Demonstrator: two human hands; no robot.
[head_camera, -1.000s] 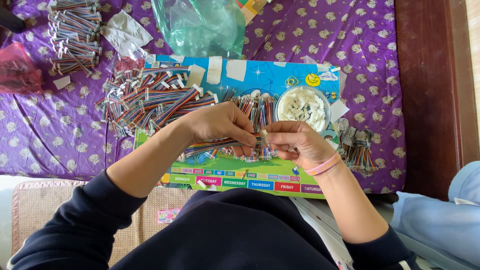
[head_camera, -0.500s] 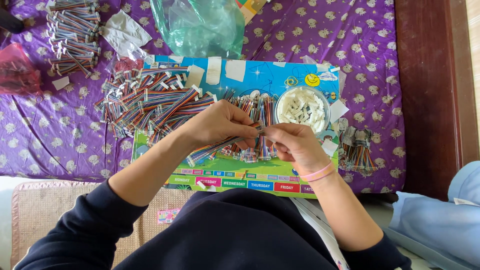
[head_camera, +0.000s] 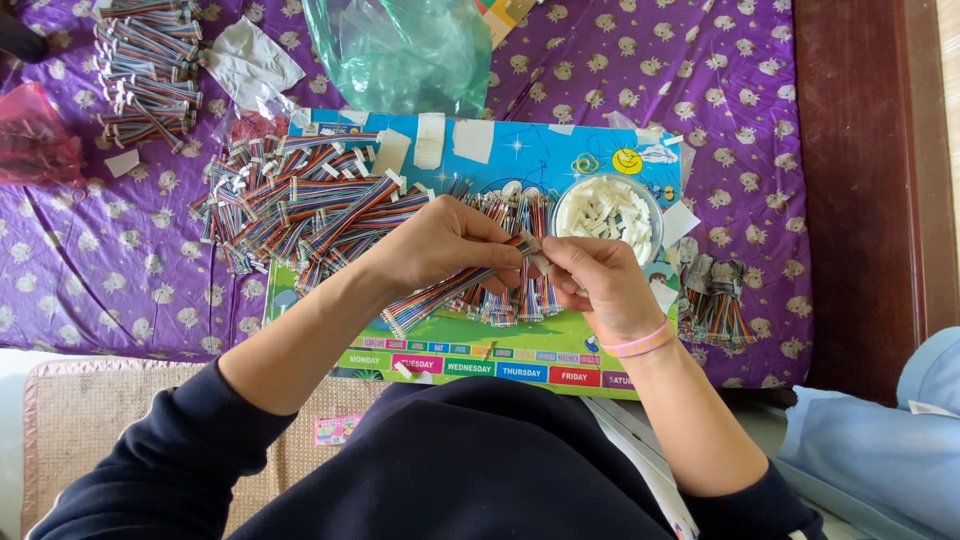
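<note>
A flat multicoloured ribbon cable (head_camera: 450, 288) is held slantwise above the middle of a colourful board (head_camera: 520, 150), its lower end pointing toward the person and its upper end meeting both hands. The left hand (head_camera: 445, 245) is closed around the cable's upper part, fingers curled over it and thumb beneath. The right hand (head_camera: 595, 280) is pinched shut at the cable's tip, where a small white connector (head_camera: 541, 264) appears to be held between thumb and forefinger, though it is too small for the hold to be made out exactly. A pink band (head_camera: 638, 342) is worn on the right wrist. Just beyond the right hand, a round clear bowl (head_camera: 608, 212) filled with white connector pieces is set on the board. Under the hands a row of short cables (head_camera: 515, 290) is laid out, and a larger heap of finished cables (head_camera: 300, 210) is spread to the left, partly over the board's edge. The board is laid on a purple patterned cloth (head_camera: 100, 270). Farther off, another bundle of cables (head_camera: 145, 70) and a green plastic bag (head_camera: 405, 50) are seen.
</note>
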